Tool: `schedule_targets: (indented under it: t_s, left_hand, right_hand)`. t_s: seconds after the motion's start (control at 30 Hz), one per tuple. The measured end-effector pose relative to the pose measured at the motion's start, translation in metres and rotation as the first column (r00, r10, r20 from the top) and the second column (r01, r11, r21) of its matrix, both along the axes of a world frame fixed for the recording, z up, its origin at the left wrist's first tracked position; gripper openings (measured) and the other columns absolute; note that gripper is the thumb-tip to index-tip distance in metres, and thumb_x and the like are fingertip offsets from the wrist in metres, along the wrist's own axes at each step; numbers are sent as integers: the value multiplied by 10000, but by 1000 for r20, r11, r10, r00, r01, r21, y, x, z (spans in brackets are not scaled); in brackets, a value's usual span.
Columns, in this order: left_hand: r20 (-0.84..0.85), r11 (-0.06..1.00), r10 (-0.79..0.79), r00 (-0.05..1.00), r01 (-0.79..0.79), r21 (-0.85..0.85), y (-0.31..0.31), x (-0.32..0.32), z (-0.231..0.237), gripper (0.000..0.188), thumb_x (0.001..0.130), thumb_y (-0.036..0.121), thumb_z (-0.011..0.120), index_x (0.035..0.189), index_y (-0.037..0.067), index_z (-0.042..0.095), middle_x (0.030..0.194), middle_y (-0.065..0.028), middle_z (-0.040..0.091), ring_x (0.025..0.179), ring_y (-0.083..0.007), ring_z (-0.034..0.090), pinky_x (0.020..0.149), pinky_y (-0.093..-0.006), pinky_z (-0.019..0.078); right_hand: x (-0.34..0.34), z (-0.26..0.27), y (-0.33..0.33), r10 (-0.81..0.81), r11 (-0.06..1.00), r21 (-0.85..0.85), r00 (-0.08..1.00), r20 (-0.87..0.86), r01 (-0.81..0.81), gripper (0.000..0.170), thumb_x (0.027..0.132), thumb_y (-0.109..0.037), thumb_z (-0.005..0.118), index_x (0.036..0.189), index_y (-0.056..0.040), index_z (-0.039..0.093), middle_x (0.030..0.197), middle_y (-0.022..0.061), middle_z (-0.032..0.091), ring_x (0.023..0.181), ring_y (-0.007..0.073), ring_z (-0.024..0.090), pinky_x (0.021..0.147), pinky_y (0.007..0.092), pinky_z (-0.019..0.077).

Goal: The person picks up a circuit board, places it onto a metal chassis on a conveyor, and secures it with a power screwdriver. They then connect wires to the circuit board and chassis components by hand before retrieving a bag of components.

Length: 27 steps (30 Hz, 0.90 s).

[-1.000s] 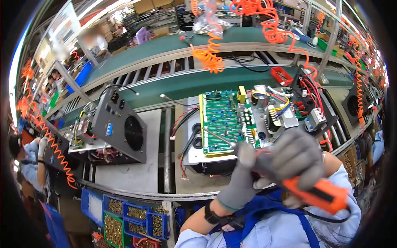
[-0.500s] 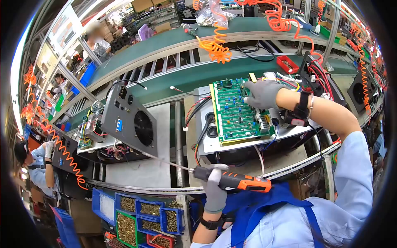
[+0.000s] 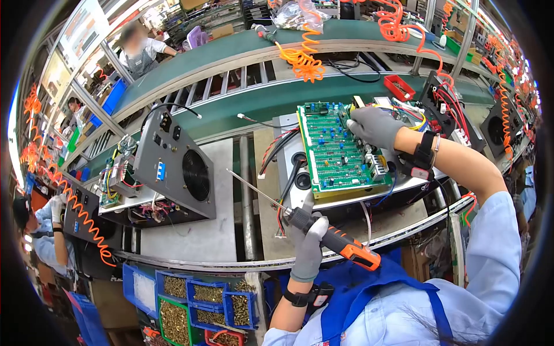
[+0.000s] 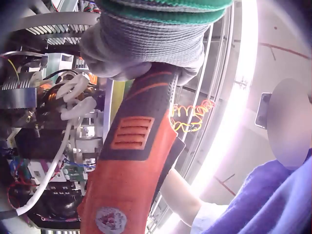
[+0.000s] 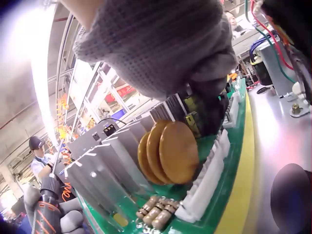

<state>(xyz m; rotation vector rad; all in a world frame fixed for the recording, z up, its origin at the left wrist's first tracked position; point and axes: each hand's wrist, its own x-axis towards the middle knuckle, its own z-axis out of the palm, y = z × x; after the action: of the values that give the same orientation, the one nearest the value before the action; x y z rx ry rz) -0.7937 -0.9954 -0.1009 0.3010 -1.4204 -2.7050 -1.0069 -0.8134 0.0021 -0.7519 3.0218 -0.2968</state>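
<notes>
In the head view the left hand point(image 3: 309, 245), in a grey glove, grips an orange and black power screwdriver point(image 3: 352, 249), whose long shaft points up and left. The left wrist view shows the same screwdriver point(image 4: 131, 146) below the gloved left hand point(image 4: 146, 48). A green circuit board point(image 3: 334, 153) lies on a metal chassis point(image 3: 287, 199). Over the board's upper right part is the gloved right hand point(image 3: 378, 128), its fingertips down among the components; whether they pinch anything is hidden. The right wrist view has the right hand point(image 5: 165, 46) above brown discs point(image 5: 178, 152) and the board's edge.
A dark unit with a fan point(image 3: 196, 175) stands to the left. Blue bins point(image 3: 208, 292) and a green bin point(image 3: 175, 320) of small brass-coloured parts sit below the line's edge. A red tray point(image 3: 399, 87) lies behind the board. Orange coiled hoses point(image 3: 303, 64) hang around; other people work at left.
The right hand moved from the screwdriver onto the board's components. The left hand now holds the screwdriver by itself, its tip pointing left, then tilted further upward. The board appears slightly further right.
</notes>
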Motion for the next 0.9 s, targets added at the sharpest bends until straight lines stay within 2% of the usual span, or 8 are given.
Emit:
schedule_targets:
  t_s: [0.27, 0.33, 0.4, 0.43, 0.57, 0.63, 0.8, 0.9]
  left_hand:
    - [-1, 999, 30, 1000, -30, -13, 1, -3, -2, 657, 787, 117, 606, 1408, 17, 418, 878, 8, 515, 761, -81, 512, 668, -244, 457]
    - [-10, 999, 41, 999, -41, 1, 3, -4, 0, 652, 792, 116, 604, 1409, 18, 417, 872, 11, 511, 766, -82, 515, 672, -241, 455]
    - [-19, 999, 33, 999, -33, 1, 3, -4, 0, 652, 793, 113, 602, 1411, 18, 415, 873, 11, 510, 765, -82, 514, 672, -239, 454]
    - [-22, 1000, 29, 999, -29, 0, 2, -4, -1, 652, 794, 110, 600, 1413, 18, 412, 875, 10, 510, 764, -82, 512, 672, -236, 453]
    - [-9, 998, 54, 998, -54, 13, 4, -3, -3, 664, 787, 94, 608, 1415, 18, 409, 866, 10, 501, 756, -81, 503, 674, -235, 454]
    - [-30, 999, 54, 998, -54, 8, 4, -4, -5, 680, 772, 82, 627, 1409, -4, 406, 862, 5, 496, 748, -83, 504, 679, -236, 459]
    - [-38, 998, 51, 998, -53, -41, 2, -5, -9, 695, 760, 80, 635, 1403, -35, 397, 839, 3, 491, 736, -87, 513, 664, -242, 462]
    - [-22, 994, 55, 998, -57, -91, 2, -3, -6, 702, 755, 115, 612, 1400, -47, 389, 833, -2, 503, 734, -82, 494, 662, -226, 435]
  right_hand:
    - [-18, 21, -1, 77, 995, -37, 956, -282, -91, 274, 888, -280, 518, 842, -16, 575, 813, 207, 619, 826, 409, 604, 734, 487, 485]
    - [-13, 38, -7, 68, 997, 58, 976, -206, -57, 365, 913, -374, 499, 903, -23, 604, 922, 204, 635, 880, 400, 609, 772, 484, 487]
    - [7, 61, -21, -77, 948, 318, 986, 145, 28, 479, 929, -471, 453, 1006, -31, 627, 1060, 210, 625, 953, 386, 614, 836, 471, 479]
    - [8, 58, -19, -87, 920, 391, 974, 209, -2, 589, 920, -560, 423, 1084, -33, 628, 1094, 219, 624, 1006, 374, 615, 885, 457, 466]
    - [6, 25, 0, -8, 973, 229, 979, 206, -40, 466, 871, -428, 516, 1072, -23, 631, 967, 213, 657, 960, 343, 641, 865, 432, 484]
    - [2, 21, 3, 14, 996, 79, 971, 238, -34, 367, 830, -307, 564, 1047, -20, 638, 909, 188, 667, 836, 299, 672, 781, 392, 520]
    - [-10, 19, 7, 76, 997, -19, 957, 279, -73, 308, 815, -249, 617, 985, 6, 636, 841, 158, 664, 681, 231, 673, 660, 346, 543]
    - [-11, 22, 4, 45, 991, -135, 929, 367, 6, 280, 815, -209, 652, 984, 14, 635, 813, 124, 649, 647, 196, 668, 591, 313, 553]
